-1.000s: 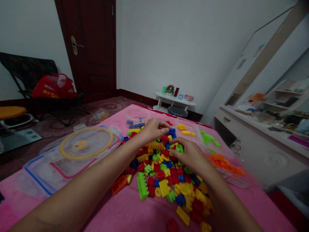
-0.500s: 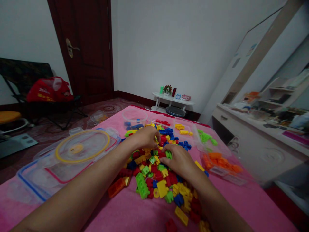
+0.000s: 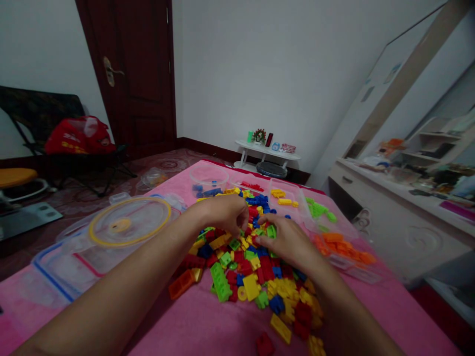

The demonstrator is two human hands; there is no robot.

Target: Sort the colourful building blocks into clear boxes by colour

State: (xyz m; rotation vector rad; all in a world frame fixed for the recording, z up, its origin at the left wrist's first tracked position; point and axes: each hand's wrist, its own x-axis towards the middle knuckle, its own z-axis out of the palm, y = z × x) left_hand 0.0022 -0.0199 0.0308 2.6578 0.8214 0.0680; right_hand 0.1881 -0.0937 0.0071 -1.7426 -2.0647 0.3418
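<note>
A heap of toy building blocks [image 3: 245, 267] in red, yellow, green, blue and orange lies on the pink cloth [image 3: 178, 326]. Over its far part, my left hand [image 3: 230, 213] points down with curled fingers. Its fingertips are among the blocks, and whatever they pinch is hidden. My right hand [image 3: 284, 237] rests on the right side of the heap, thumb and fingers apart. A green block [image 3: 271, 231] shows between them, against the hand. Closer to me lie a long green block [image 3: 220, 282] and an orange block [image 3: 181, 284].
Clear boxes along the far and right edges hold blue pieces [image 3: 211, 192], red pieces [image 3: 252, 186], yellow pieces [image 3: 287, 201], green pieces [image 3: 319, 210] and orange blocks [image 3: 345, 249]. Clear lids, one with a yellow ring [image 3: 168, 217], are stacked at left.
My left hand has lowered slightly, fingers curling further into the heap. My right hand has shifted a little to the right among the blocks. The view has moved slightly.
</note>
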